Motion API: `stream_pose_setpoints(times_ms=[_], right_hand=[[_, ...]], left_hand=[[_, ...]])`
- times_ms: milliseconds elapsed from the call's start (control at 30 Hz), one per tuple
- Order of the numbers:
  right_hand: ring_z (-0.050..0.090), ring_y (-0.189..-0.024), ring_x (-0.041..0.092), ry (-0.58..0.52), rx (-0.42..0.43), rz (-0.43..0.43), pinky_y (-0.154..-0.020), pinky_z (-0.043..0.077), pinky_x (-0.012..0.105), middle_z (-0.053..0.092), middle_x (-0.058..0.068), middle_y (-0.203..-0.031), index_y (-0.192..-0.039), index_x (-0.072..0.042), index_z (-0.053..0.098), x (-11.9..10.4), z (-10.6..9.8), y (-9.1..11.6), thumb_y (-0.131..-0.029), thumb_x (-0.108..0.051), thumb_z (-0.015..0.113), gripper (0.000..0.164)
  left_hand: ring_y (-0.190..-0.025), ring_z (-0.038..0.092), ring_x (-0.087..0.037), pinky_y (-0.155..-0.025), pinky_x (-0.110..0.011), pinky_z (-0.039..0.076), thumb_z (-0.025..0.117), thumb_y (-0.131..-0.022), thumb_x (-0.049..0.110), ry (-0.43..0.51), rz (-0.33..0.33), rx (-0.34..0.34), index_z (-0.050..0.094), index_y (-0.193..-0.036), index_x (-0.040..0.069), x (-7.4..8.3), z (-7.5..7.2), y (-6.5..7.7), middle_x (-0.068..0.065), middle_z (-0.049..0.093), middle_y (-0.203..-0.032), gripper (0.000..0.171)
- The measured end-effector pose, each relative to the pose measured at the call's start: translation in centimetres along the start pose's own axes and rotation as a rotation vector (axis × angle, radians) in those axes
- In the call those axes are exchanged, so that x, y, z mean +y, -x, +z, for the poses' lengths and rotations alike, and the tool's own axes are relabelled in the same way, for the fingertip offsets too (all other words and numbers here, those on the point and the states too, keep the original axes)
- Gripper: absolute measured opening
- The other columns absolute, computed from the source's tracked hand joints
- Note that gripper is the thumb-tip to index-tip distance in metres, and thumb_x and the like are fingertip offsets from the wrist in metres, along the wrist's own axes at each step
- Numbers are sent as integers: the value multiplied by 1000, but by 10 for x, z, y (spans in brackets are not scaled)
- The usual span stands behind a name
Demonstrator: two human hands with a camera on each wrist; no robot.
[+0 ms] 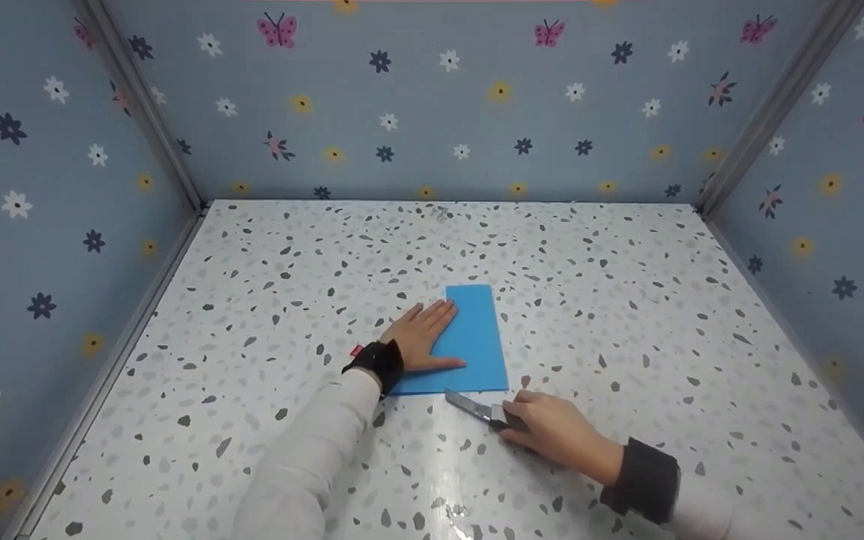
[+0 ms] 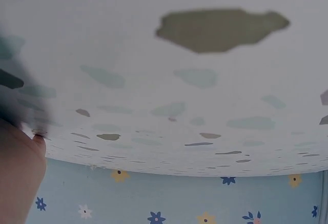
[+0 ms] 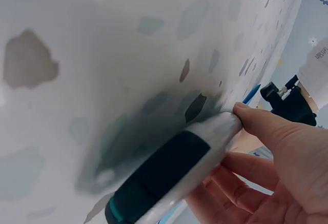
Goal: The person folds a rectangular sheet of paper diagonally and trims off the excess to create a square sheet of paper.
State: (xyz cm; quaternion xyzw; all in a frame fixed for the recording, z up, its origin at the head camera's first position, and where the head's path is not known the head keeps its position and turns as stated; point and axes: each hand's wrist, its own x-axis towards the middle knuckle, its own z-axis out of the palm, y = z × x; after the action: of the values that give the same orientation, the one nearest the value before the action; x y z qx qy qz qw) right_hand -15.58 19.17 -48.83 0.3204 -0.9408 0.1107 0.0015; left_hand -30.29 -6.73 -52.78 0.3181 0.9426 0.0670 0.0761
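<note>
A blue sheet of paper lies on the speckled tabletop in the head view. My left hand rests flat on its left side, fingers straight toward the far edge and thumb out to the right; hand and wrist hide part of the sheet. Just off the sheet's near edge, my right hand grips a utility knife. Its blade is out and points left, the tip close to that edge. The right wrist view shows the knife's white and dark handle pinched by thumb and fingers. Only a blurred bit of the left hand shows in the left wrist view.
The white table has grey speckles and runs back to a blue flowered wall. Similar panels stand at the left and right, joined by metal corner posts. Both wrists wear black straps.
</note>
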Motion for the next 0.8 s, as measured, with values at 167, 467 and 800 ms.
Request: stream_pose_setpoints(times_ms=[167,467,800], right_hand=[[47,-63,6,9,-16,1,-53,40,20,64,2,-80,-101,-5,75,-1,-2,0,-88,-31,80,29],[41,-61,5,3,-36,20,-52,34,19,59,0,-75,-87,-9,69,-2,-4,0,-89,-29,80,23],[40,-59,6,-2,3,82,-51,32,19,56,-2,-72,-80,-10,65,3,-3,5,-88,-28,80,25]], left_hand=[[-164,10,-21,-134,-46,12,48,-92,78,-4,1,-3,9,-166,13,-1,2,-2,-4,10,-175,106],[-164,13,-22,-134,-47,14,51,-93,75,-9,6,12,13,-166,12,1,0,-1,-6,13,-175,104],[-164,11,-20,-135,-45,12,51,-92,77,-15,-5,-5,11,-166,13,0,0,-1,-4,11,-175,106]])
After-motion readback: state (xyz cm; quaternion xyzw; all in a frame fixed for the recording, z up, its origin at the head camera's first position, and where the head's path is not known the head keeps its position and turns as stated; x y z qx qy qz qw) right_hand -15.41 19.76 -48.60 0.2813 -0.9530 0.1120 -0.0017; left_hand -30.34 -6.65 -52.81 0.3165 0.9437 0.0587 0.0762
